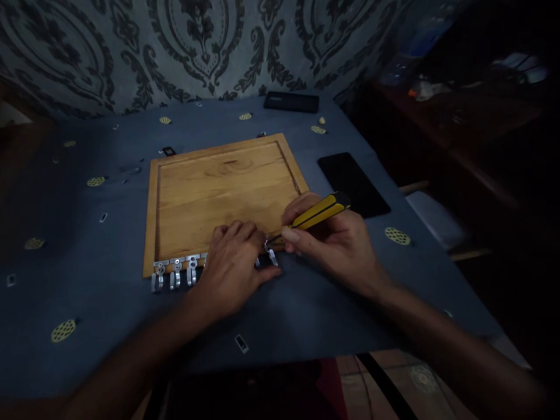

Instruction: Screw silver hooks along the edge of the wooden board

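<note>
A wooden board (219, 186) with a raised frame lies on the cloth-covered table. Several metal hooks (177, 274) line its near edge. My right hand (336, 245) grips a yellow-and-black screwdriver (319, 211), its thin tip slanting down to the left. The tip meets a metal hook (272, 255) toward the right end of the row. Across the near edge rests my left hand (234, 262), fingers curled and thumb stretched toward that same hook, holding it between them. This hand hides the middle of the row.
Right of the board lies a black phone (353, 184). A dark phone-shaped case (291, 102) is at the back, by the patterned curtain (201, 46). Small dark metal pieces (168, 151) sit past the board's far edge. The blue tablecloth (109, 291) has yellow printed motifs.
</note>
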### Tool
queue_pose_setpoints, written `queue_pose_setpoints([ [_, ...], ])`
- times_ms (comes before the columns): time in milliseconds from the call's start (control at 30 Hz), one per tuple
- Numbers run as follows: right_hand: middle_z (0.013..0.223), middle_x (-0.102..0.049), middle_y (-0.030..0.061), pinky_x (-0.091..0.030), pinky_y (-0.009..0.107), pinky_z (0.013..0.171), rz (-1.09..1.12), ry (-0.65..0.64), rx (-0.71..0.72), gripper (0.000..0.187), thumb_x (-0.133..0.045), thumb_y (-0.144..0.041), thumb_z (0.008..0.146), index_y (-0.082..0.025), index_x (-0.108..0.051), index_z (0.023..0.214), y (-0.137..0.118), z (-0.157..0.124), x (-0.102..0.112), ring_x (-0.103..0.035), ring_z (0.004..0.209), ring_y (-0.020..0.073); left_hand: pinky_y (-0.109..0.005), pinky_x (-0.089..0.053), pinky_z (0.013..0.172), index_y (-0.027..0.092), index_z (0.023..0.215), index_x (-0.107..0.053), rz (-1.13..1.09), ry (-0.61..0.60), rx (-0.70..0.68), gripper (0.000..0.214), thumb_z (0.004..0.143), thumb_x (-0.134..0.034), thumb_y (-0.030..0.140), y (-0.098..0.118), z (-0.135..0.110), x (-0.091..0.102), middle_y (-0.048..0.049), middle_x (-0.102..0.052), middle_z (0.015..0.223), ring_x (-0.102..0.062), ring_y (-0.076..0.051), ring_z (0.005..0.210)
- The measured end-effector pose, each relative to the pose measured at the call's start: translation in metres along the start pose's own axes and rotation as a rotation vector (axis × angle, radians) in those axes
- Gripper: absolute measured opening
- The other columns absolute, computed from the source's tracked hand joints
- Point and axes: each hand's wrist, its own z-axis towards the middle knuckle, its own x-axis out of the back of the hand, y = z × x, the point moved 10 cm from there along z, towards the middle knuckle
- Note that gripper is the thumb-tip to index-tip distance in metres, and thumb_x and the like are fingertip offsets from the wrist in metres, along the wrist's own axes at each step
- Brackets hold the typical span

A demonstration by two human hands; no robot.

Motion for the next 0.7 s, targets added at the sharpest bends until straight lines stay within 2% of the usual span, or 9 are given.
queue_pose_setpoints([
  [100,0.074,-0.062,0.0003,-0.054,0.03,0.064,-0.076,0.03,0.084,0.033,-0.073,-0.052,0.088,-0.023,-0.064,0.075,-0.007,0.003,0.003,-0.062,0.07,0.0157,-0.044,-0.043,0.088,0.016,0.11,-0.069,0.002,-0.003,0.0,0.041,0.081,-0.082,0.043,0.0,-0.001,0.0,-0.0063,-0.067,0.108,-0.059,-0.031,0.108],
  [233,0.085,-0.069,0.0016,-0.055,0.031,0.069,-0.18,0.053,0.088,0.017,-0.076,-0.04,0.087,-0.024,-0.071,0.091,-0.006,0.001,0.006,-0.065,0.076,0.0168,-0.045,-0.043,0.09,0.017,0.112,-0.068,-0.005,0.011,-0.005,0.042,0.081,-0.081,0.043,0.0,-0.001,0.002,-0.0064,-0.067,0.111,-0.059,-0.031,0.11],
  [267,0.087,-0.069,0.0015,-0.056,0.031,0.069,-0.198,0.073,0.08,0.018,-0.077,-0.038,0.086,-0.024,-0.071,0.097,-0.006,0.0,0.009,-0.066,0.076,0.0169,-0.045,-0.043,0.089,0.017,0.112,-0.068,-0.005,0.011,-0.004,0.042,0.081,-0.081,0.043,0.0,-0.001,0.002,-0.0062,-0.067,0.111,-0.059,-0.031,0.109],
  [400,0.089,-0.071,0.0007,-0.06,0.033,0.073,-0.176,0.151,0.047,0.044,-0.082,-0.038,0.082,-0.027,-0.066,0.122,-0.002,-0.004,0.019,-0.07,0.081,0.0191,-0.043,-0.043,0.089,0.018,0.115,-0.067,0.001,-0.007,0.008,0.044,0.082,-0.081,0.044,0.0,0.0,0.0,-0.006,-0.066,0.109,-0.059,-0.03,0.108],
  [467,0.093,-0.073,0.0012,-0.061,0.035,0.077,-0.143,0.144,0.031,0.048,-0.081,-0.037,0.082,-0.029,-0.063,0.126,-0.001,-0.005,0.019,-0.072,0.085,0.0202,-0.042,-0.043,0.09,0.018,0.116,-0.067,0.007,-0.012,0.01,0.044,0.082,-0.08,0.044,0.0,-0.001,0.0,-0.006,-0.066,0.11,-0.058,-0.03,0.108],
  [567,0.101,-0.074,0.0027,-0.061,0.036,0.084,-0.113,0.113,0.012,0.044,-0.078,-0.032,0.085,-0.029,-0.063,0.126,0.0,-0.005,0.017,-0.073,0.091,0.0206,-0.042,-0.043,0.089,0.017,0.112,-0.068,0.017,-0.011,-0.001,0.042,0.083,-0.08,0.045,0.0,-0.001,0.0,-0.0062,-0.066,0.109,-0.058,-0.029,0.108],
  [700,0.098,-0.073,0.0037,-0.06,0.038,0.085,-0.107,0.026,-0.007,0.017,-0.07,-0.032,0.09,-0.025,-0.067,0.106,-0.001,-0.003,0.01,-0.072,0.094,0.0219,-0.043,-0.042,0.089,0.017,0.11,-0.068,0.013,0.0,-0.013,0.041,0.082,-0.08,0.045,0.0,-0.001,0.001,-0.0062,-0.066,0.108,-0.058,-0.03,0.108],
])
